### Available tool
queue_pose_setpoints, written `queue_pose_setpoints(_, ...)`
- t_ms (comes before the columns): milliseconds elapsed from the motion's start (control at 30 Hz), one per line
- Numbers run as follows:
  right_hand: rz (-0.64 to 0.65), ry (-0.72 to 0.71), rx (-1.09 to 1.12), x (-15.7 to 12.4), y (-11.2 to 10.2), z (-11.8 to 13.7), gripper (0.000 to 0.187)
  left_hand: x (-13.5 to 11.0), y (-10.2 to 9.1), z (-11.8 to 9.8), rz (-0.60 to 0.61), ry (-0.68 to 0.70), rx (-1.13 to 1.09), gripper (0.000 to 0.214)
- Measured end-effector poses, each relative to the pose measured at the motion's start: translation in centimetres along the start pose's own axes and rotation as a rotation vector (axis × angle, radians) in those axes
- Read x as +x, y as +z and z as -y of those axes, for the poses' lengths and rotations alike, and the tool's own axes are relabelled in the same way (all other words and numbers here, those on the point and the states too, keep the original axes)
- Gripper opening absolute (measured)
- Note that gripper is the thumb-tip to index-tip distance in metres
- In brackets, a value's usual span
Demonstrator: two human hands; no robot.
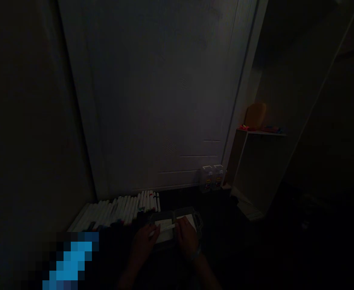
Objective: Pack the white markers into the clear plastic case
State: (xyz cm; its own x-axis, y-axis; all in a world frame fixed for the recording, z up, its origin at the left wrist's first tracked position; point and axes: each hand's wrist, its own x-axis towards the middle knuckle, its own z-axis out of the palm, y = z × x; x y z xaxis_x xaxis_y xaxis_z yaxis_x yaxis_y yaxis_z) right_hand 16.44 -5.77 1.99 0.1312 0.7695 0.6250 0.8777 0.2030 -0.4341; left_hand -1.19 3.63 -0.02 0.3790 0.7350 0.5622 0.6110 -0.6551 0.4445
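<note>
Low in a dim room, at the foot of a pale door (153,100), a person's two bare hands reach forward side by side and close together. The left hand (145,241) angles in from the lower middle, with its fingers (155,230) together and curled around one end of a white marker (166,227). The marker lies almost level, between the hands and above an open, see-through plastic case (177,215). The right hand (186,237) sits just beside it, wearing a wristband (195,253), with its fingers (181,227) together near the marker's other end. The dimness hides whether they grip it.

The case sits on the dark floor and holds something flat and white, perhaps paper or card; the hands cover much of it. Just to its left, a long row of white markers (119,209) lies side by side, some with dark or red ends. Farther back, two plastic jugs (213,178) stand against the door. To their right is a low shelf (246,161) with an orange object (255,116) on top. A blurred blue patch (70,257) covers the lower left corner.
</note>
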Motion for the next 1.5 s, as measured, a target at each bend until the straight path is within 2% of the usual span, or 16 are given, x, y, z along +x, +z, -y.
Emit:
queue_pose_setpoints(833, -0.022, 0.0, 0.007, -0.2, 0.5, -0.3, 0.024, 0.0, 0.2, 0.1, 0.019, -0.02, -0.055, 0.035)
queue_pose_setpoints(1100, -0.019, -0.006, 0.016, -0.1, 0.6, -0.5, 0.024, 0.0, -0.1, -0.6, 0.009, -0.003, -0.051, 0.036)
queue_pose_setpoints(1300, -0.004, -0.043, 0.03, -0.3, 1.1, -1.1, 0.026, -0.4, 0.2, -0.8, -0.023, -0.06, -0.022, 0.036)
queue_pose_setpoints(1500, 0.003, -0.046, 0.062, -0.5, 1.1, -1.3, 0.024, -0.5, -0.8, -2.0, 0.01, -0.06, -0.05, 0.035)
